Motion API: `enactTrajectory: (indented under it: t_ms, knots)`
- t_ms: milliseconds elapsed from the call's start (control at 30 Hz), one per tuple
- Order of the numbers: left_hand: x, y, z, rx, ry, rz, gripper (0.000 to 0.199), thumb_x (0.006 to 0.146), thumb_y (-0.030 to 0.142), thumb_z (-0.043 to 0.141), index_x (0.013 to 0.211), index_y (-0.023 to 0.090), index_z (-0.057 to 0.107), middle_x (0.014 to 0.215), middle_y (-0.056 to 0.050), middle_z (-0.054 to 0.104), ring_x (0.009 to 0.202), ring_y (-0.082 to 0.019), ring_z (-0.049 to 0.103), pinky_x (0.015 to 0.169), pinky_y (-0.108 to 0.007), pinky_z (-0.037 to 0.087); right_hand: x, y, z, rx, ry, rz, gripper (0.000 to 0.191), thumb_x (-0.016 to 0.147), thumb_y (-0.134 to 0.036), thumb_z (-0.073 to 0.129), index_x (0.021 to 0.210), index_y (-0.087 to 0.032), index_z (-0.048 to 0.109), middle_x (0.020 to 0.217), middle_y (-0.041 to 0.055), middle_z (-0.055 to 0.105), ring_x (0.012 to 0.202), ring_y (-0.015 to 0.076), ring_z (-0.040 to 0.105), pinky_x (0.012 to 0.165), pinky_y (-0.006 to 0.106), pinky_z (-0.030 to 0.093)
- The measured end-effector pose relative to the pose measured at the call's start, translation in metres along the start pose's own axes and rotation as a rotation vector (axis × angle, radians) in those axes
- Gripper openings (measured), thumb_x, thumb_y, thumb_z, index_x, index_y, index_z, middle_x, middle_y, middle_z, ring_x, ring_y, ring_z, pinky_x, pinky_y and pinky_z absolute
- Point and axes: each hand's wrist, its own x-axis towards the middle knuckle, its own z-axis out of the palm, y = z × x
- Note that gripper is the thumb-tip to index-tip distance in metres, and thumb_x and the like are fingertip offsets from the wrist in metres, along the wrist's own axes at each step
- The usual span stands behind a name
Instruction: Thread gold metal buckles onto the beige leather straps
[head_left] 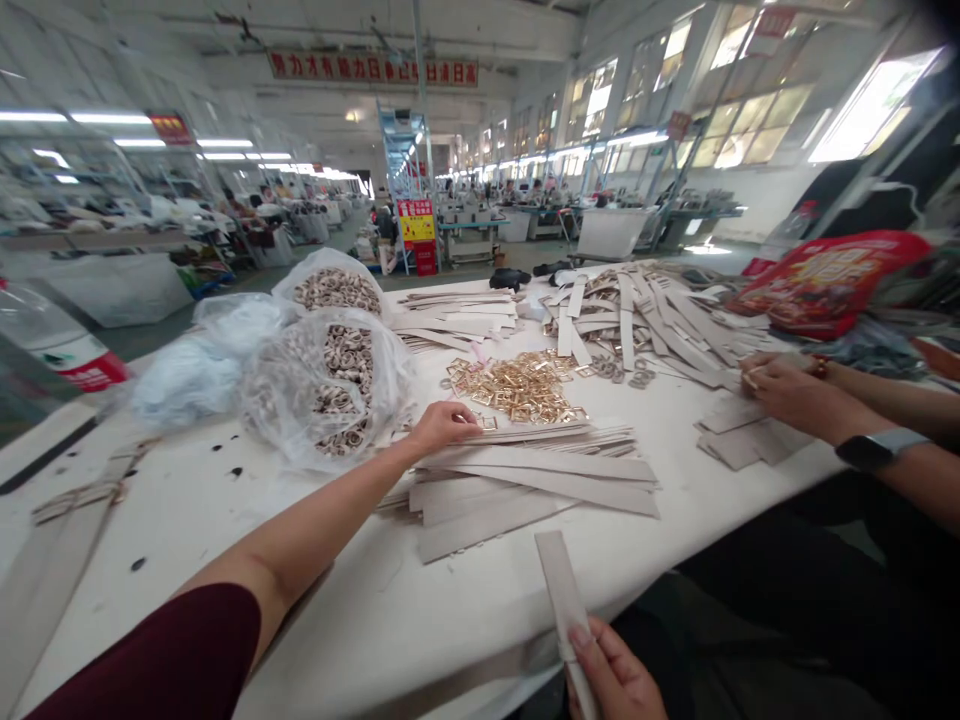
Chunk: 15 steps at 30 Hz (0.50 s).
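My right hand (611, 672) grips a pale grey-beige strap (556, 575) near its lower end, at the table's front edge. The strap points up and away, with a narrow band across it by my thumb. Across the table my left hand (445, 425) reaches to the near edge of a heap of gold metal buckles (525, 385). Its fingers are curled together, with a gold buckle by the tips; what they pinch is hidden. Just in front of that hand lies a stack of flat beige straps (517, 485).
Clear plastic bags (322, 390) of small beige loops stand left of the buckles. More straps (645, 310) are heaped at the back right. A co-worker's hands (795, 395) handle beige pieces at right. A red bag (832, 285) and a bottle (56, 340) sit at the sides.
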Motion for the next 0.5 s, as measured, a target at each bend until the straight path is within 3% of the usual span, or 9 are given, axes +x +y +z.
enactTrajectory:
  t_ms: [133, 267, 433, 500]
  knots:
    - [-0.018, 0.014, 0.005, -0.055, 0.056, -0.031, 0.020, 0.070, 0.035, 0.067, 0.076, 0.016, 0.067, 0.068, 0.001, 0.066, 0.065, -0.013, 0.060, 0.062, -0.021, 0.043, -0.005, -0.017, 0.017, -0.080, -0.010, -0.114, 0.044, 0.067, -0.058, 0.068, 0.082, -0.018, 0.058, 0.045, -0.0084, 0.048, 0.033, 0.0043, 0.037, 0.032, 0.015, 0.028]
    - [-0.010, 0.019, 0.006, -0.114, 0.044, -0.064, 0.022, 0.066, 0.023, 0.068, 0.086, 0.015, 0.066, 0.072, 0.000, 0.066, 0.067, -0.013, 0.060, 0.063, -0.022, 0.045, -0.011, -0.015, 0.026, -0.110, -0.012, -0.154, 0.042, 0.071, -0.056, 0.066, 0.081, -0.016, 0.058, 0.046, -0.0081, 0.047, 0.034, 0.0042, 0.037, 0.033, 0.015, 0.029]
    - [-0.003, 0.032, -0.006, -0.235, -0.096, -0.075, 0.028, 0.073, 0.017, 0.060, 0.100, 0.011, 0.062, 0.074, -0.003, 0.067, 0.061, -0.012, 0.060, 0.056, -0.021, 0.047, -0.013, -0.011, 0.013, -0.100, -0.010, -0.188, 0.039, 0.072, -0.054, 0.066, 0.082, -0.017, 0.057, 0.045, -0.0086, 0.047, 0.033, 0.0037, 0.037, 0.033, 0.014, 0.028]
    - [-0.010, 0.046, -0.016, -0.319, -0.216, -0.040, 0.031, 0.074, 0.020, 0.062, 0.104, 0.011, 0.061, 0.076, -0.004, 0.067, 0.065, -0.012, 0.061, 0.058, -0.021, 0.049, -0.015, -0.017, 0.005, -0.098, -0.011, -0.199, 0.038, 0.073, -0.053, 0.066, 0.080, -0.017, 0.056, 0.046, -0.0083, 0.048, 0.034, 0.0034, 0.038, 0.033, 0.013, 0.028]
